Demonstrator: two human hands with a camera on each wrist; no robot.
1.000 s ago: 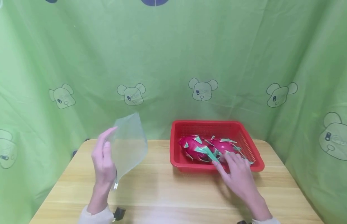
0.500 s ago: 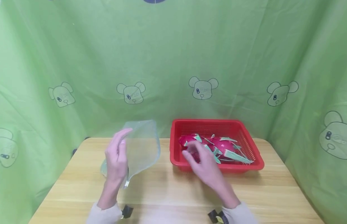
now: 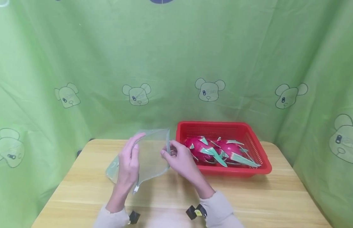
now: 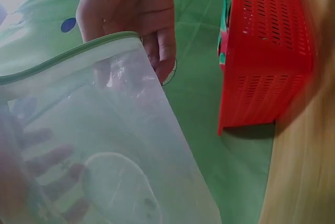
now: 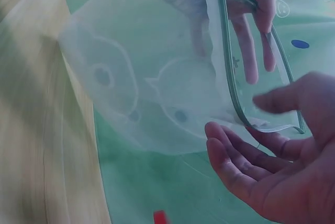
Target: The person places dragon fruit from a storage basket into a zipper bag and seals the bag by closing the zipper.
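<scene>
Head view showed the left hand (image 3: 129,163) gripping the clear bag (image 3: 152,152), right hand (image 3: 179,158) open-fingered at its mouth, both dragon fruits (image 3: 219,151) unbagged in the basket (image 3: 250,133).

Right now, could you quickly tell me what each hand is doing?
Left hand: holds the clear zip bag up by its side.
Right hand: fingers at the bag's open edge; whether it grips cannot be told.
</scene>
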